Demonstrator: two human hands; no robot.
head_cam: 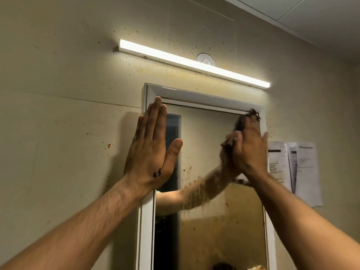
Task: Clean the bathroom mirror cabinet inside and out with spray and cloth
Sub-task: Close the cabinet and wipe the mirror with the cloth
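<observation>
Head view is looking up at the mirror cabinet (148, 90), with both arms raised to its upper part. The left hand (151, 147) is lying flat and wide, fingers straight and together, pressing against the cabinet's left frame edge and holding nothing; it seems to be steadying the door. The right hand (250, 147) is pressing a dark cloth (253, 114) against the mirror (204, 143) near the top right corner, fingers spread over the cloth rather than closed round it; a tuft of cloth is sticking out just above the fingertips, touching the frame. Between the two hands the glass is showing a reflected forearm, blurred by a brownish smear. Below the right hand the mirror is carrying brown streaks and specks. Above both hands a lit light bar (194, 63) is glowing on a speckled wall (68, 75), and beside the right hand, further out, printed paper sheets (298, 168) are hanging. No spray bottle is showing.

By my judgement the outside wipe of the mirror is under way, at its top edge. The next move is calling for firm strokes downward across the streaked glass, with the left hand bracing; the inside probably remains to be done.
</observation>
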